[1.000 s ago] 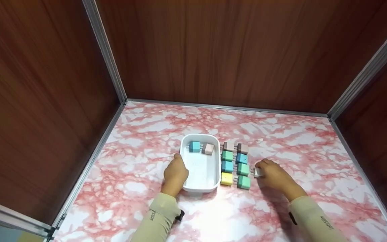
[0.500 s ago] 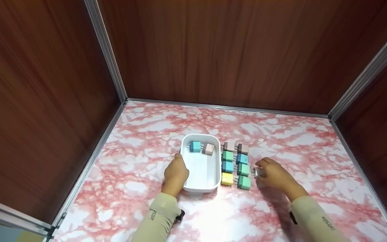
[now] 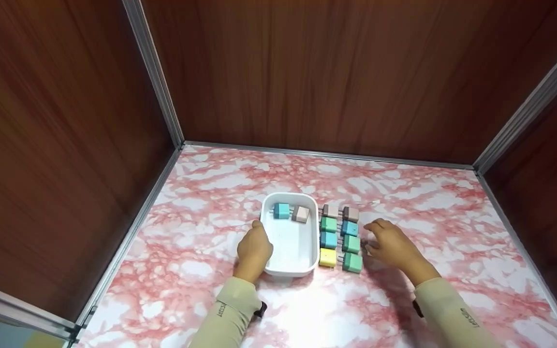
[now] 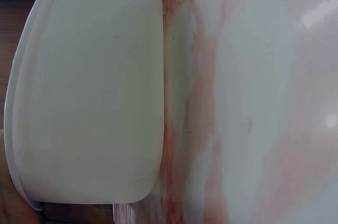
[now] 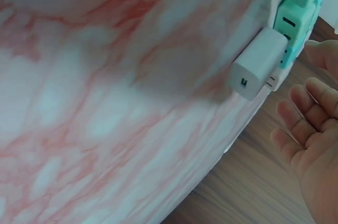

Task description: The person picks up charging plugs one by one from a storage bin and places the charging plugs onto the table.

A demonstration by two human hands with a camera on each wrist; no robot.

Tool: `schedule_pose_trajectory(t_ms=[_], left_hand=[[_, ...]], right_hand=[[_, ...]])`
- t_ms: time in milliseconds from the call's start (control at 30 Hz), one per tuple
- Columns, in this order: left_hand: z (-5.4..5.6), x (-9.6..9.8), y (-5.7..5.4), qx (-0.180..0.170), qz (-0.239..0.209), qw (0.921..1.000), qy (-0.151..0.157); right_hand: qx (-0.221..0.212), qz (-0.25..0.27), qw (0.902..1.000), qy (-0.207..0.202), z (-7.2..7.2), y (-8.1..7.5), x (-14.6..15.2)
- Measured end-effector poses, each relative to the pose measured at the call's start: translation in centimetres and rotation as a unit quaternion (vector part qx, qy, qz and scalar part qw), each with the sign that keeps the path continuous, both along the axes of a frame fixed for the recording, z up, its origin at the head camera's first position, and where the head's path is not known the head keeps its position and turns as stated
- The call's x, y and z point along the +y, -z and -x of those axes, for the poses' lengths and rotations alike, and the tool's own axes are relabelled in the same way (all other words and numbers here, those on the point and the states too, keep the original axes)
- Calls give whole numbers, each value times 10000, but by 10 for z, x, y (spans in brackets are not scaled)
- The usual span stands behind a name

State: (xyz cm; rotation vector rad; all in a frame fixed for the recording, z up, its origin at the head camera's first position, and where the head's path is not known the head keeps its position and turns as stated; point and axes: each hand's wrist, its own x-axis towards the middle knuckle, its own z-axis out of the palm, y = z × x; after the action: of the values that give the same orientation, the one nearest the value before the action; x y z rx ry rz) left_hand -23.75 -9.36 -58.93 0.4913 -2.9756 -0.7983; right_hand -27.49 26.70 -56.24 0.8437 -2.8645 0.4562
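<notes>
My left hand (image 3: pixel 255 249) grips the left wall of a white plastic box (image 3: pixel 288 253); in the left wrist view the hand (image 4: pixel 11 203) shows only at the rim. Inside the box lie a blue charger plug (image 3: pixel 282 210) and a pale pink one (image 3: pixel 300 213). My right hand (image 3: pixel 393 245) is just right of the plug rows, fingers loosely bent and apart. In the right wrist view the hand (image 5: pixel 317 123) holds nothing, and a white charger plug (image 5: pixel 259 64) lies on the table beside it. The head view has that plug mostly hidden by the hand.
Two columns of charger plugs stand right of the box, among them a yellow plug (image 3: pixel 328 257), a green plug (image 3: pixel 352 263) and a brown plug (image 3: pixel 350 213). The red-and-white marbled table (image 3: pixel 201 212) is enclosed by brown wood-look panels (image 3: pixel 317 72) with metal edging.
My right hand has shifted slightly left and its fingers have spread away from the white charger plug, which showed between them earlier. My left hand stays at the box.
</notes>
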Motion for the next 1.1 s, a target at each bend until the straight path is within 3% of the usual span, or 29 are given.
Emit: schedule_pose_trajectory(t_ms=[267,633,900,1100], left_hand=[[1,1,0,87,76,9999,-80],[1,0,2,167,97,9998,-70],[0,-1,0,133,15,9999,-17],[1,-1,0,168,26,9998,-32]], right_hand=[[91,25,9999,122,1,-6,-13],[-131,132,9996,214,7,-19,-37],[293,9,9995,-130,12,-26,-53],[334,2,9993,-170,14,-31,-66]])
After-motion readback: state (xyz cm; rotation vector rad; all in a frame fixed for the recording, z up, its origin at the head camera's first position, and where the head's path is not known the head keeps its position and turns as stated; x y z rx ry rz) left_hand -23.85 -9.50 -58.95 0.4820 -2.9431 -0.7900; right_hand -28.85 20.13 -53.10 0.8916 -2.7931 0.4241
